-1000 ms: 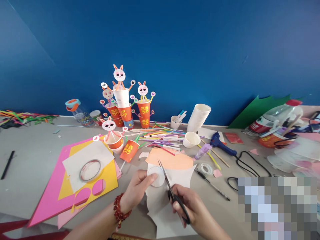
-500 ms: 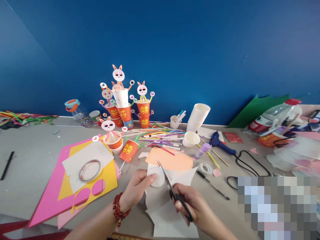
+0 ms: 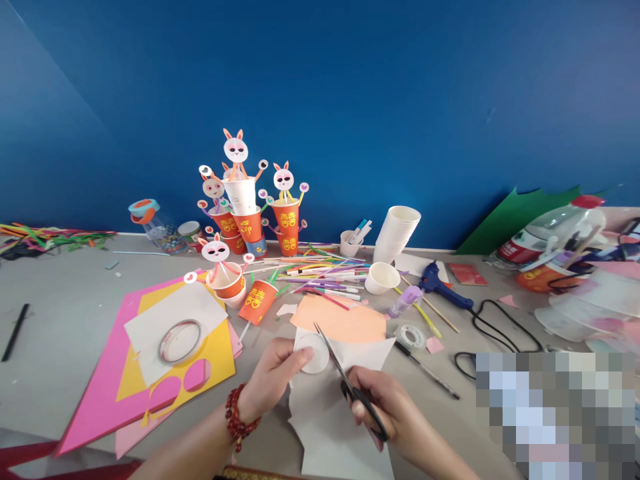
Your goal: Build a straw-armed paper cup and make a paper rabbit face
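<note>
The left hand grips a round white paper disc between thumb and fingers at its left side, apparently so the right rim stays free for the blades. The right hand is closed around the handles of black-handled metal scissors, their blades nearly together and pointing far and left, beside that rim. The disc is over the far end of a white paper sheet, near a pale orange paper piece; whether disc and sheet are joined cannot be told.

Compared with the earliest frame, the scissor handles sit slightly farther right and the sheet's near end slightly left; the left hand's pinch looks unchanged.
</note>
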### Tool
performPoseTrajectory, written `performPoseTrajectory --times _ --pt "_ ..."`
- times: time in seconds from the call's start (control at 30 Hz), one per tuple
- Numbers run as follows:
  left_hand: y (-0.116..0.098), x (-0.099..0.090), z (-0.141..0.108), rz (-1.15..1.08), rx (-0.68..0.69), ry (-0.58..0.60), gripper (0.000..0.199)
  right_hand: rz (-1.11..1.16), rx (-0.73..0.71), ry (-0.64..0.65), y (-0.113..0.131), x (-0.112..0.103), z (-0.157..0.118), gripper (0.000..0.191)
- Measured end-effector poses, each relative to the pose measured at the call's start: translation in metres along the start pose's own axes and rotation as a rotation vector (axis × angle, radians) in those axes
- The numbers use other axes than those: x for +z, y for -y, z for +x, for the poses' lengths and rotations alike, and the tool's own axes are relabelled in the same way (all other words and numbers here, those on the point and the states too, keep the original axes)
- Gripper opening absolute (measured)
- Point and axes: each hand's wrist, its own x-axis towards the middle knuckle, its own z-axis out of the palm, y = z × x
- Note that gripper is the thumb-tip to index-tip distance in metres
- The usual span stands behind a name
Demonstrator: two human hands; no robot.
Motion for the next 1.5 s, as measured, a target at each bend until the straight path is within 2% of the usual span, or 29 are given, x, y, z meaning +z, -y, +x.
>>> performPoseTrajectory --times 0.2,0.57,0.83,1.13,1.37,1.5 --pt "0.004 -0.001 0.000 -0.003 -0.038 0.026 0.054 -0.012 -0.011 -0.003 0.002 -0.001 0.001 0.053" --pt "-0.001 -0.001 0.001 -0.089 -0.060 0.153 0.054 -0.021 0.033 0.004 0.002 -0.002 -0.001 0.048" --pt "0.000 -0.001 0.003 -0.152 -0.124 0.107 0.054 -0.118 -0.044 -0.009 0.002 -0.005 0.000 0.053" --pt "0.004 0.004 0.003 -0.249 -0.136 0.031 0.047 -0.046 0.009 -0.014 0.002 0.004 -0.002 0.051" --pt "-0.004 0.005 0.001 -0.217 -0.121 0.120 0.049 0.030 0.026 -0.010 0.006 0.009 -0.001 0.053" --pt "-0.006 0.004 0.001 -0.214 -0.125 0.128 0.049 0.031 0.015 0.003 0.009 0.007 0.000 0.054"
